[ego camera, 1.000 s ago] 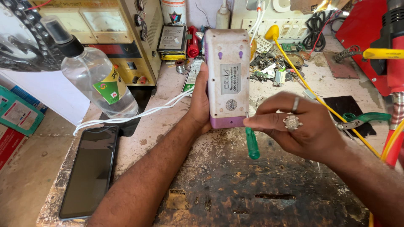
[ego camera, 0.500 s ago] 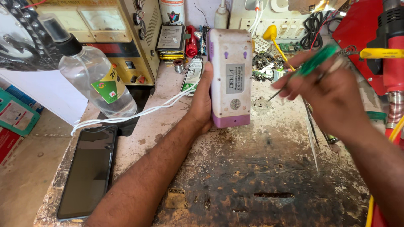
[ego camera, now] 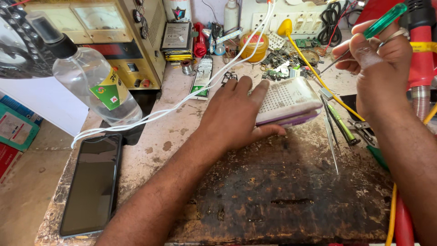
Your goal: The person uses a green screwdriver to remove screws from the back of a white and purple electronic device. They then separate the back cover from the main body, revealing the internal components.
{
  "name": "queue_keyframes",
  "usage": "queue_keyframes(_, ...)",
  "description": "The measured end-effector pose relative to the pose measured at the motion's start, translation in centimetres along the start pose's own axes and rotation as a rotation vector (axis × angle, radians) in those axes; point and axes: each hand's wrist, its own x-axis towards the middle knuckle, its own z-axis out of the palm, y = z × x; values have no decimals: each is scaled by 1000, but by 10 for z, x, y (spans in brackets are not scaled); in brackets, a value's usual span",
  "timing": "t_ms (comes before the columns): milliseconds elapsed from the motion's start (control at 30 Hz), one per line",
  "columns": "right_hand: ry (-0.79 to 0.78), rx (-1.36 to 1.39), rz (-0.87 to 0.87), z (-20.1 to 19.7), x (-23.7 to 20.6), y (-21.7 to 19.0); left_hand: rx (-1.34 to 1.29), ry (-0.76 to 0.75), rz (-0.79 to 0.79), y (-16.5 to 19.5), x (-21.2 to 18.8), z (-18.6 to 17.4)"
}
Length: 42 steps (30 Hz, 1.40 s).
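The white and purple device [ego camera: 287,101] lies flat on the scorched workbench [ego camera: 273,191]. The left hand [ego camera: 234,114] presses on it, fingers spread. The right hand [ego camera: 380,68] pinches a green-handled screwdriver [ego camera: 382,20]. Steady the casing firmly before seating the tip squarely.

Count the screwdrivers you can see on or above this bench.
2. One green-handled screwdriver is held up in the right hand. Another screwdriver lies on the bench just right of the white and purple device under the left hand. Clutter may hide more.
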Motion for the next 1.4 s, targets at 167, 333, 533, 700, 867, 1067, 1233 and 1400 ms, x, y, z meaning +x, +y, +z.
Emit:
queue_keyframes(167,6,-13,-25,-5,2,-1,25,-73,119,8,-9,-3)
queue_keyframes(333,24,-8,-23,-8,3,1,32,31,180,7,-10,-1)
queue_keyframes(533,-4,8,-22,-2,3,-3,-9,17,172,7,-8,0)
queue_keyframes(700,-48,-305,30,-3,6,-4,-330,195,12,-25,-10,-8)
queue_keyframes(867,-211,-1125,84,-14,13,10,-763,409,48,-46,-4,7)
queue_keyframes(1067,-446,-1440,343,-28,18,21,-1249,228,-121,-34,10,37)
queue_keyframes(1233,-428,-1607,376,-11,11,4,-1385,288,-158,-25,14,49)
queue_keyframes(1400,-438,-546,290,24,-9,-18,-1287,350,-195,-23,15,50)
